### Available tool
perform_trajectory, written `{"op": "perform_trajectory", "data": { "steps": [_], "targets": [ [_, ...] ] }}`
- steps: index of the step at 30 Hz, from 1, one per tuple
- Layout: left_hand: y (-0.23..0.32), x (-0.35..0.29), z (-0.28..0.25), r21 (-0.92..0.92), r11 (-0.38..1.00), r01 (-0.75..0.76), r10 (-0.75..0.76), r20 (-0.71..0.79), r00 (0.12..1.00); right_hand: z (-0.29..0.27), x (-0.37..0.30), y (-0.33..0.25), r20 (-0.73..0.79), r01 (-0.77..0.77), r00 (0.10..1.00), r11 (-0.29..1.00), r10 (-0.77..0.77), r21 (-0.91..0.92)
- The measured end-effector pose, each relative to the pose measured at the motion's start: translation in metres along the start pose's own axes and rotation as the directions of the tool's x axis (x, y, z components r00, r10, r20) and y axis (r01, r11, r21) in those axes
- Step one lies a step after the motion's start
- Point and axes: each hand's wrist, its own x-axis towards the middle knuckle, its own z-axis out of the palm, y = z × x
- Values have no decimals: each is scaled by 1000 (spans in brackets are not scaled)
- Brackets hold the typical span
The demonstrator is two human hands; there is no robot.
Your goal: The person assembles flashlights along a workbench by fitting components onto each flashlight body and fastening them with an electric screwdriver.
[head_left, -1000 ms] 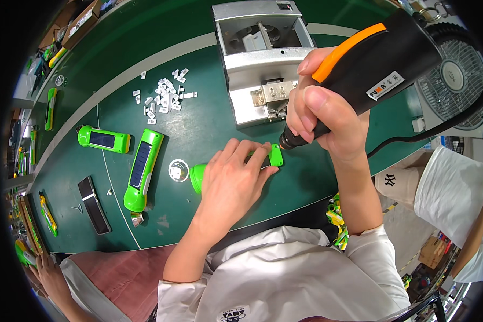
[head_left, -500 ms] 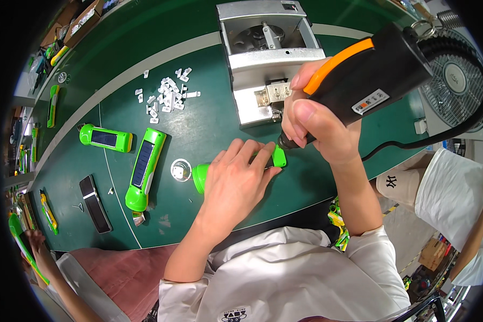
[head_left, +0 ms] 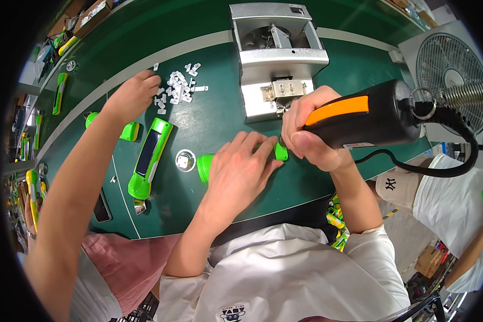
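My left hand [head_left: 239, 169] is closed over a green flashlight [head_left: 204, 167] lying on the table, covering most of its body. Only the round head and the tail end show on either side of the fingers. In my right hand [head_left: 312, 134] is a black electric screwdriver [head_left: 378, 118] with an orange lever, its handle slanting up to the right. The tool's tip meets or nearly meets the flashlight's tail end; my fingers partly hide the contact. A clear round lens or reflector piece [head_left: 185, 160] lies just left of the flashlight head.
A metal screw-feeding machine [head_left: 279, 59] stands behind my hands. A co-worker's hand [head_left: 137, 96] reaches to the small white parts [head_left: 178, 88]. Another green flashlight [head_left: 150, 155] and a phone [head_left: 102, 208] lie left. A black cable [head_left: 440, 170] hangs near a fan [head_left: 453, 64].
The screwdriver's handle has swung lower, toward level, while its tip stays by the flashlight's tail. From the left, a co-worker's arm has come in over the table to the white parts.
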Motion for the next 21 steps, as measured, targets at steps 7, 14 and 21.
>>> {"op": "perform_trajectory", "data": {
  "steps": [7, 14, 21],
  "targets": [
    [-3, -1, 9, -37, 997, -64, 60, -105, 993, -5, -6, 1, -15, 3, 1000, 999, -4, -38],
    [0, -2, 0, 1, 1000, 1, -1, 10, 1000, 12, -4, -9, -38, -17, 999, 985, 11, -173],
    [-2, -1, 4, -28, 999, -34, 32, -74, 997, 9, -9, -2, -111, -21, 994, 990, 5, -140]
  ]
}}
